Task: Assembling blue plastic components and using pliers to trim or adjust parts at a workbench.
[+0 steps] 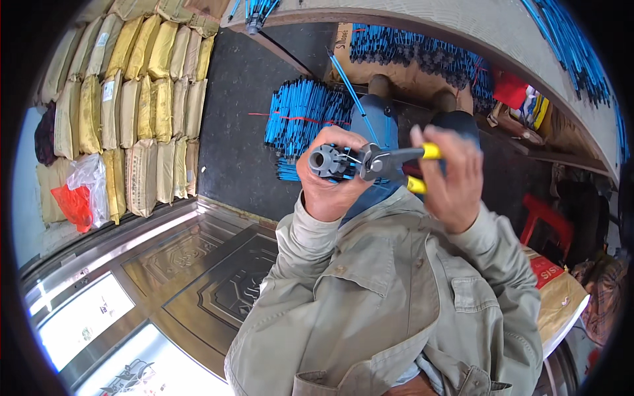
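My left hand (327, 201) is wrapped round a grey slotted plastic hub (319, 160), which looks like an umbrella runner. Its round open end points up at me, and thin blue rods (352, 89) with dark joints run out from beyond it. A thin wire shows at the hub's side, close to the jaws of a pair of pliers (389, 160) with yellow handle ends. My right hand (459, 175), slightly blurred, holds the pliers by the handles. Whether the jaws grip the wire I cannot tell.
Bundles of blue rods (307, 112) lie on the dark floor, one tied with red string. More rods (416, 49) lie on cardboard beyond my legs. A bench (475, 23) curves across the top. Wrapped packages (135, 112) are stacked left. A red stool (549, 221) stands right.
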The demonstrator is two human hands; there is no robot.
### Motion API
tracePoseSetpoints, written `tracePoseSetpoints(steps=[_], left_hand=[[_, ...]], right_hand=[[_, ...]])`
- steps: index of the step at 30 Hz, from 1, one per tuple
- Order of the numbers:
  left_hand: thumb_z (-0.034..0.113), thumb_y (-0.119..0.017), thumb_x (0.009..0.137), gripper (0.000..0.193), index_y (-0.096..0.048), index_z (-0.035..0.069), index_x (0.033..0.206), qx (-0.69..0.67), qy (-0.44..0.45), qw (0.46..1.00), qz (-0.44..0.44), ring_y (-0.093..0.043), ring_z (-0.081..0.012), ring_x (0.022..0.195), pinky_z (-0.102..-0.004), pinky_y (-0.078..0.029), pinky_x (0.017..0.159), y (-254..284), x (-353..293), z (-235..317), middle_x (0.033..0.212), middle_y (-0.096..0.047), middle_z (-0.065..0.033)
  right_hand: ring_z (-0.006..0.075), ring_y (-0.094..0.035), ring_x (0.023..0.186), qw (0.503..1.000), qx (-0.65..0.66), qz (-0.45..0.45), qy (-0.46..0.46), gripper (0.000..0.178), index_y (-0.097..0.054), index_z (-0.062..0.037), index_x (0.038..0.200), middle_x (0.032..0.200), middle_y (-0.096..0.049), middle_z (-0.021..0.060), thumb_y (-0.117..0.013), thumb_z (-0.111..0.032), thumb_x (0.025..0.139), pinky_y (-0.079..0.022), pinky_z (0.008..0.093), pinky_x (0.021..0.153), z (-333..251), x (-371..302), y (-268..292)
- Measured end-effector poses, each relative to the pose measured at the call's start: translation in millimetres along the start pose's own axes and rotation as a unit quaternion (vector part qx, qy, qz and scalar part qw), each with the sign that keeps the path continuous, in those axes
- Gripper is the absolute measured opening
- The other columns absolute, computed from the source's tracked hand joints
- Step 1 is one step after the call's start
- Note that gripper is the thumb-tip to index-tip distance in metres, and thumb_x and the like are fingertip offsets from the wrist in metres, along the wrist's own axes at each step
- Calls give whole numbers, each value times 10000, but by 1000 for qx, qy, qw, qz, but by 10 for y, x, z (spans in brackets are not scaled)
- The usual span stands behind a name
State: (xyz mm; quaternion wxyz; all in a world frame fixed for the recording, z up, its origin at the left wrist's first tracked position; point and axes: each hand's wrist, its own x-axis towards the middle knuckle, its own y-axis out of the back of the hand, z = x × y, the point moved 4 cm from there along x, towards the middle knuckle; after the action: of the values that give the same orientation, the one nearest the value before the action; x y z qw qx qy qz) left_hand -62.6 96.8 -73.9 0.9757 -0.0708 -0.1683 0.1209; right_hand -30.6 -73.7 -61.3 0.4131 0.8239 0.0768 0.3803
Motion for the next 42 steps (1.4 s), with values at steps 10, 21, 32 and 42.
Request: tracePoseSetpoints(steps=[10,21,32,42], left_hand=[[-56,-703,608,254,-555,60,778,100,-11,993,-55,-481,-103,561,-210,-386,544,-49,-9,60,687,-582,-14],[-55,-724,587,283,-581,59,802,81,-2,996,-28,-501,-107,608,-212,-404,591,-41,-7,81,737,-597,-10],[94,-881,493,550,-639,21,982,48,10,964,-262,-538,-140,688,-250,-432,664,-155,61,298,881,-655,-57],[167,-892,454,617,-662,25,1008,19,4,986,-165,-546,-152,725,-263,-435,684,-28,67,161,937,-658,-82]], right_hand=[[111,-502,1094,908,-246,229,251,412,-580,-156,1100,1181,-496,-69,-763,-161,730,-219,376,1071,129,443,148],[140,-555,912,971,-141,27,190,311,-557,-109,1022,1109,-541,-13,-739,-162,776,-432,314,861,118,270,299],[161,-533,688,727,349,-591,-12,271,-532,-37,1027,989,-573,61,-673,-158,830,-447,291,605,367,258,463],[139,-533,478,961,20,-147,234,400,-489,-1,1130,871,-604,84,-700,-142,820,-427,249,446,219,244,602]])
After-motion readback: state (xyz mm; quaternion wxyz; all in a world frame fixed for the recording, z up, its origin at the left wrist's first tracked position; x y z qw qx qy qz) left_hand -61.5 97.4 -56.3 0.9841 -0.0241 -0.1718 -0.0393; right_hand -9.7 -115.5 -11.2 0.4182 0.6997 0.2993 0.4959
